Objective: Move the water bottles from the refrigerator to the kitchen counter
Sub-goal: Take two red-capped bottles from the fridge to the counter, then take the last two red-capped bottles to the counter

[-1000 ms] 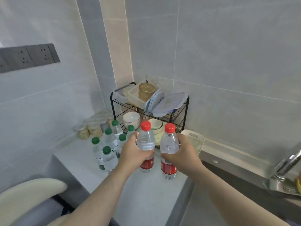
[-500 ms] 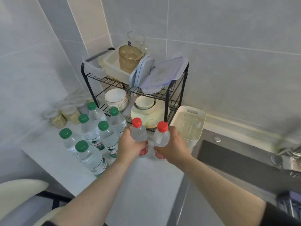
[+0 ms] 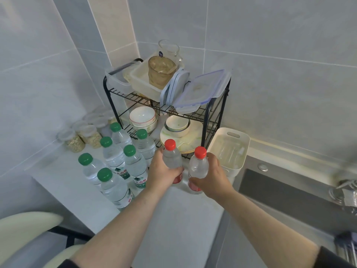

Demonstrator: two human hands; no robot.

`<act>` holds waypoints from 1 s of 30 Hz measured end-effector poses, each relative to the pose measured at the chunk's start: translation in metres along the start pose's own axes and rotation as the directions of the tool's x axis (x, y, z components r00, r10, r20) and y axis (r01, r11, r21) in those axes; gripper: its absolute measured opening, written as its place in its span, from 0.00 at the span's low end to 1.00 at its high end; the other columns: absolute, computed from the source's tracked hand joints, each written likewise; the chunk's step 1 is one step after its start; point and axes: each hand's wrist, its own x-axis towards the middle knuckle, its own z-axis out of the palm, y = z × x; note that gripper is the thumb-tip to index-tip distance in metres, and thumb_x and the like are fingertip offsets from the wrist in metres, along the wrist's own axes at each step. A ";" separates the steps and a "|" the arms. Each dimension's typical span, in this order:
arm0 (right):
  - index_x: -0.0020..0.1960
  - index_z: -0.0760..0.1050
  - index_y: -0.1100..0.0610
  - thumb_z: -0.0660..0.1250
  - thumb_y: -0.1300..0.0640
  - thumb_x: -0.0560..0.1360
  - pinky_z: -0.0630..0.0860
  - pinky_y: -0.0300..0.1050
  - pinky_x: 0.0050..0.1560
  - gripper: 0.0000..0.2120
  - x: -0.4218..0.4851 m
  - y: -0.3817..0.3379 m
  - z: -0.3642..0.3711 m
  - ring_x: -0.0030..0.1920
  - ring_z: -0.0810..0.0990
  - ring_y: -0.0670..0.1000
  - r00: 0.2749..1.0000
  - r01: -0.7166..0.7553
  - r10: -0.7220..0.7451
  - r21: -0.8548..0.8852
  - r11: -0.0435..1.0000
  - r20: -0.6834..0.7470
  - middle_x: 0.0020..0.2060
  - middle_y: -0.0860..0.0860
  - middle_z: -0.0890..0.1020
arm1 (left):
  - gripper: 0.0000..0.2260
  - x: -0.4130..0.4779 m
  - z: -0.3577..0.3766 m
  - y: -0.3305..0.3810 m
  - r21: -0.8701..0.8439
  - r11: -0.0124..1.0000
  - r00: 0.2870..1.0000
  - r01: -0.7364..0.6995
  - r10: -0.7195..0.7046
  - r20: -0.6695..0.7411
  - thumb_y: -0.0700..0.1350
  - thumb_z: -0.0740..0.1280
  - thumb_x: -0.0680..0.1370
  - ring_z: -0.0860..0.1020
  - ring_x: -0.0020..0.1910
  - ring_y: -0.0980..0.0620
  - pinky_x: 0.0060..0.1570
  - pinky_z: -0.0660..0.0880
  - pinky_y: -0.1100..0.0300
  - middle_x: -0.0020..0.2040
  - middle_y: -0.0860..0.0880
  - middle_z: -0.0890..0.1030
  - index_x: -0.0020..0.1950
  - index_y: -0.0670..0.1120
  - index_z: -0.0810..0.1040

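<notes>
My left hand (image 3: pixel 162 175) grips a red-capped water bottle (image 3: pixel 172 157) with a red label. Beside it, my right hand (image 3: pixel 214 179) grips a second red-capped bottle (image 3: pixel 199 165). Both bottles stand upright low over the white kitchen counter (image 3: pixel 173 219), in front of the dish rack; I cannot tell whether their bases touch the counter. Several green-capped water bottles (image 3: pixel 133 163) stand grouped on the counter just left of my left hand.
A black wire dish rack (image 3: pixel 208 113) with bowls, plates and plastic containers fills the corner. A cream bin (image 3: pixel 229 149) sits right of the bottles, beside the sink (image 3: pixel 289 194). Small jars (image 3: pixel 75 140) line the left wall. A cream chair back (image 3: pixel 25 227) is at lower left.
The two red-capped bottles have come down towards the counter in front of the rack, still in my hands. The camera has tilted downward.
</notes>
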 end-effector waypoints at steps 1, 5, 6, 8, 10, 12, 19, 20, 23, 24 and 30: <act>0.65 0.55 0.39 0.77 0.44 0.63 0.76 0.41 0.39 0.40 -0.002 -0.002 -0.002 0.55 0.74 0.50 1.000 0.004 -0.004 0.004 1.000 -0.001 0.62 0.44 0.69 | 0.30 -0.002 -0.002 0.003 0.000 1.000 1.000 -0.026 0.026 0.002 0.51 0.79 0.61 0.78 0.55 0.56 0.50 0.75 0.59 0.55 0.58 0.79 0.57 0.63 0.69; 0.70 0.54 0.42 0.72 0.41 0.68 0.72 0.48 0.58 0.38 -0.015 -0.021 -0.029 0.65 0.70 0.50 0.995 0.092 -0.091 0.014 0.996 -0.044 0.68 0.46 0.68 | 0.41 -0.016 -0.025 0.028 -0.044 0.988 0.989 -0.145 0.144 -0.024 0.54 0.80 0.63 0.68 0.62 0.71 0.59 0.68 0.64 0.61 0.74 0.71 0.70 0.63 0.62; 0.72 0.55 0.44 0.71 0.41 0.70 0.71 0.50 0.62 0.37 -0.019 -0.031 -0.039 0.67 0.69 0.50 0.990 0.128 -0.127 0.012 0.992 -0.063 0.69 0.48 0.67 | 0.40 -0.022 -0.035 0.038 -0.067 0.981 0.982 -0.184 0.182 -0.041 0.55 0.79 0.63 0.67 0.59 0.76 0.57 0.66 0.68 0.60 0.79 0.69 0.70 0.65 0.62; 0.74 0.57 0.48 0.68 0.42 0.72 0.68 0.51 0.67 0.35 -0.027 -0.058 -0.059 0.68 0.68 0.50 0.977 0.192 -0.190 0.007 0.981 -0.095 0.71 0.49 0.67 | 0.40 -0.033 -0.057 0.062 -0.101 0.968 0.972 -0.231 0.226 -0.062 0.56 0.78 0.65 0.68 0.61 0.73 0.58 0.65 0.67 0.65 0.73 0.70 0.72 0.63 0.63; 0.73 0.61 0.50 0.68 0.43 0.74 0.67 0.48 0.67 0.32 -0.036 -0.089 -0.077 0.68 0.68 0.50 0.955 0.270 -0.268 -0.007 0.963 -0.127 0.70 0.49 0.69 | 0.38 -0.045 -0.083 0.087 -0.120 0.955 0.961 -0.271 0.262 -0.091 0.60 0.77 0.64 0.71 0.64 0.64 0.60 0.67 0.65 0.67 0.63 0.73 0.72 0.61 0.66; 0.72 0.64 0.52 0.67 0.44 0.74 0.67 0.45 0.64 0.30 -0.049 -0.123 -0.095 0.66 0.70 0.49 0.921 0.361 -0.361 -0.029 0.932 -0.143 0.68 0.49 0.72 | 0.35 -0.062 -0.112 0.109 -0.132 0.940 0.946 -0.315 0.298 -0.128 0.63 0.75 0.62 0.73 0.63 0.61 0.59 0.68 0.63 0.65 0.62 0.75 0.68 0.63 0.69; 0.71 0.66 0.47 0.63 0.34 0.68 0.67 0.43 0.65 0.35 -0.101 -0.224 -0.123 0.65 0.69 0.42 0.768 0.640 -0.636 0.086 0.764 -0.072 0.63 0.39 0.69 | 0.40 -0.157 -0.216 0.160 0.007 0.908 0.845 -0.419 0.393 -0.364 0.64 0.74 0.62 0.71 0.67 0.59 0.68 0.68 0.55 0.67 0.63 0.71 0.73 0.58 0.68; 0.71 0.66 0.47 0.65 0.34 0.67 0.67 0.42 0.65 0.35 -0.110 -0.236 -0.125 0.65 0.69 0.42 0.733 0.679 -0.677 0.115 0.725 -0.062 0.64 0.39 0.70 | 0.41 -0.175 -0.230 0.165 0.043 0.909 0.822 -0.414 0.393 -0.412 0.65 0.73 0.62 0.70 0.68 0.58 0.69 0.68 0.54 0.68 0.63 0.70 0.74 0.59 0.68; 0.71 0.66 0.47 0.71 0.41 0.69 0.67 0.46 0.67 0.33 -0.139 -0.269 -0.128 0.66 0.69 0.45 0.633 0.763 -0.774 0.177 0.621 -0.014 0.67 0.42 0.70 | 0.39 -0.236 -0.267 0.176 0.122 0.922 0.742 -0.368 0.370 -0.559 0.66 0.72 0.60 0.69 0.70 0.56 0.69 0.68 0.52 0.66 0.68 0.68 0.70 0.67 0.65; 0.70 0.66 0.46 0.72 0.42 0.69 0.67 0.46 0.66 0.32 -0.146 -0.275 -0.128 0.66 0.69 0.45 0.610 0.779 -0.792 0.191 0.597 -0.011 0.66 0.41 0.70 | 0.39 -0.253 -0.276 0.180 0.144 0.924 0.724 -0.354 0.368 -0.584 0.67 0.72 0.60 0.69 0.70 0.57 0.69 0.68 0.52 0.65 0.72 0.67 0.70 0.68 0.65; 0.66 0.65 0.38 0.69 0.39 0.67 0.69 0.47 0.64 0.29 -0.229 -0.320 -0.126 0.62 0.68 0.41 0.393 0.825 -0.919 0.425 0.373 0.044 0.58 0.26 0.66 | 0.32 -0.386 -0.309 0.206 0.314 0.923 0.526 -0.224 0.385 -0.758 0.67 0.72 0.61 0.67 0.69 0.64 0.70 0.67 0.55 0.64 0.77 0.65 0.61 0.82 0.62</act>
